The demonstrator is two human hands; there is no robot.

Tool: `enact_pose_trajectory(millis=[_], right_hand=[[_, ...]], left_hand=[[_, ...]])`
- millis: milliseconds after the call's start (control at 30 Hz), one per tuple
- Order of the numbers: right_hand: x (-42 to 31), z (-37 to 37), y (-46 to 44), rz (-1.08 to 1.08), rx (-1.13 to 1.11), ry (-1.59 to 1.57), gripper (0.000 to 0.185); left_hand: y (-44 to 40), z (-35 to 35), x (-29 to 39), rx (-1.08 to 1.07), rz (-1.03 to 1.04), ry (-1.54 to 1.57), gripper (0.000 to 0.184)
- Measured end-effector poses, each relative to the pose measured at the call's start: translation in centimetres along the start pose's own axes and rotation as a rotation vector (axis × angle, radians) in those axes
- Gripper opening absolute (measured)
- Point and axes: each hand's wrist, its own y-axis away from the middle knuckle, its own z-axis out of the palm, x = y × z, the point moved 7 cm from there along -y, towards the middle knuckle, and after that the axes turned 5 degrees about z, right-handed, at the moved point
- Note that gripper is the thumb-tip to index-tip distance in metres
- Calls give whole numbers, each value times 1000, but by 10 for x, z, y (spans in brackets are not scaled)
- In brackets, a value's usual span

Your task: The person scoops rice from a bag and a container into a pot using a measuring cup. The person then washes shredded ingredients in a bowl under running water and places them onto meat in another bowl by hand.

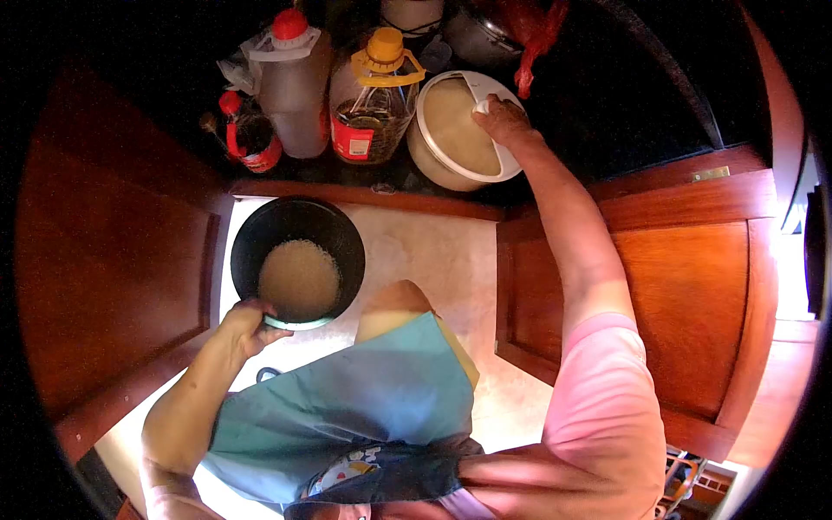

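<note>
My left hand (253, 328) grips the near rim of a dark round pot (247, 238), tilted so its inside faces me. Pale grains that look like rice (299, 276) lie at its bottom. Inside the cupboard, my right hand (507, 123) is closed on the white knob of a lid on a round white tub (451, 176). Through the lid's clear part (455, 121) a pale beige content shows. Just left of the tub stands a clear jug with a yellow cap (386, 50).
A large jug with a red cap (295, 87) and a smaller red-capped bottle (254, 143) stand at the shelf's left. Behind the tub are a metal pot (481, 39) and a red plastic bag (539, 48). Wooden doors (130, 251) stand open on both sides.
</note>
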Motion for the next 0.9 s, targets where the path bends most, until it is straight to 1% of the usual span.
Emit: enact_pose_trajectory(millis=[33,133,233,333,433,533,633,733,833,900], right_hand=[[-1,-5,3,-44,16,13,60],[-1,-4,-7,-410,53,-10,54],[2,-8,-5,-454,0,-128,53],[-3,-18,-1,-320,57,-245,49],[-3,-11,-12,72,-30,79,56],[-9,-14,-15,17,-106,55,60],[-19,-27,0,-227,-133,52,58],[-12,-15,-11,-312,10,93,48],[-16,-7,-14,-138,27,225,41],[-22,-7,-11,-66,-30,200,48]], left_hand=[[-1,1,1,10,11,-13,24],[-1,1,1,48,6,-17,25],[0,4,0,12,-9,-21,26],[-4,2,-1,-4,2,-31,26],[-5,0,-3,17,-7,-22,26],[-7,-2,-3,11,-37,-27,23],[-15,-10,-4,17,-45,-11,19],[-18,-13,-3,-6,-19,-14,16],[-18,-17,-3,36,-1,5,35],[-18,-18,-2,46,1,5,35]])
